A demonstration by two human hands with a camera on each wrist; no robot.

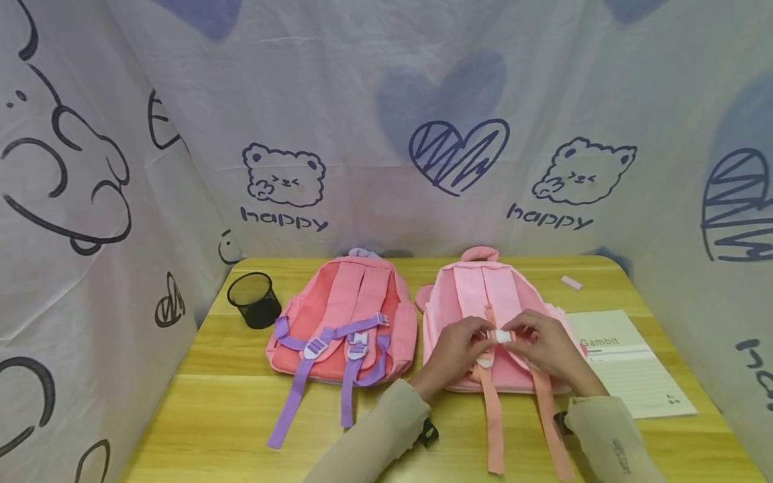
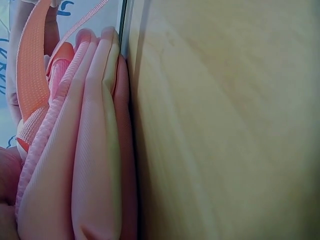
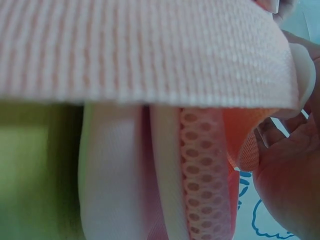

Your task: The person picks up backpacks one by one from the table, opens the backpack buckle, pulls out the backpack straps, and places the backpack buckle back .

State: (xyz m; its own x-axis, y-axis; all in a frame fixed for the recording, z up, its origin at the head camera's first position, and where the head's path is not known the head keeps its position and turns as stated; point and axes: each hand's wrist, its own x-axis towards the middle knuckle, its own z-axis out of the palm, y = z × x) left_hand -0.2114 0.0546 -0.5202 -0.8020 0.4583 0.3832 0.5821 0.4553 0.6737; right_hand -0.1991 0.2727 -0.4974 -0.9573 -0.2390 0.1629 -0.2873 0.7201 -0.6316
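Note:
A pink backpack (image 1: 447, 308) lies on the table in the head view, its strap side up. Above it, a white buckle (image 1: 502, 336) on orange webbing is held between both hands. My left hand (image 1: 457, 350) pinches the buckle's left end with thumb and fingers; my right hand (image 1: 548, 343) pinches its right end. Whether the two buckle halves are fully locked is too small to tell. Two orange strap tails (image 1: 492, 422) hang over the backpack's lower edge. Close to the right wrist camera runs pale webbing (image 3: 150, 50), with part of the right hand (image 3: 290, 175) at the frame's edge.
To the left lies a coral backpack (image 1: 338, 288) with purple straps (image 1: 297, 402). A black mesh pen cup (image 1: 254, 300) stands at the far left. A notebook (image 1: 640, 376) lies partly beneath the right forearm's side, and a small pink block (image 1: 571, 283) is behind it.

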